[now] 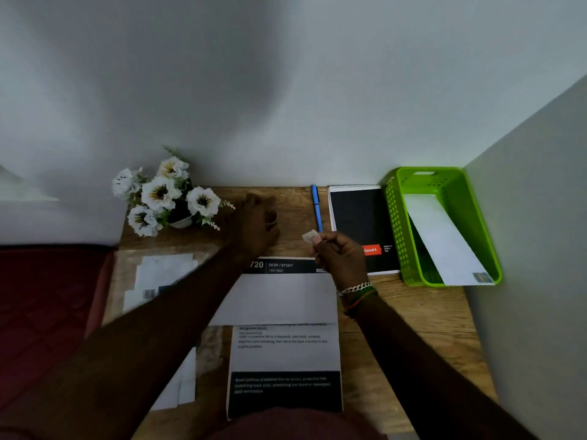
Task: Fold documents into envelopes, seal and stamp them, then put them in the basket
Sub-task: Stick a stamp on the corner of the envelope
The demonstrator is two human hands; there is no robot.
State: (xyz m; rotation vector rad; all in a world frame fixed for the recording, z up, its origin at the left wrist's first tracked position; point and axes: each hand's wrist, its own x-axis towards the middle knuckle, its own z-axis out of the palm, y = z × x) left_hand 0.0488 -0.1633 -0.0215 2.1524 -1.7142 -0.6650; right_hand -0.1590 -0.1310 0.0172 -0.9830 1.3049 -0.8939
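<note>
A wood-grain bench stood against a plain pale wall, with a dark red surface to its left. The right hand pinched a small pale stamp between thumb and fingertip, above a flat white envelope lying across a printed document. The left hand, blurred, reached toward the bench's far edge; its grip could not be judged. A perforated green plastic basket at far right held a stamped envelope, beside a spiral notepad, a blue pen and white artificial flowers.
</note>
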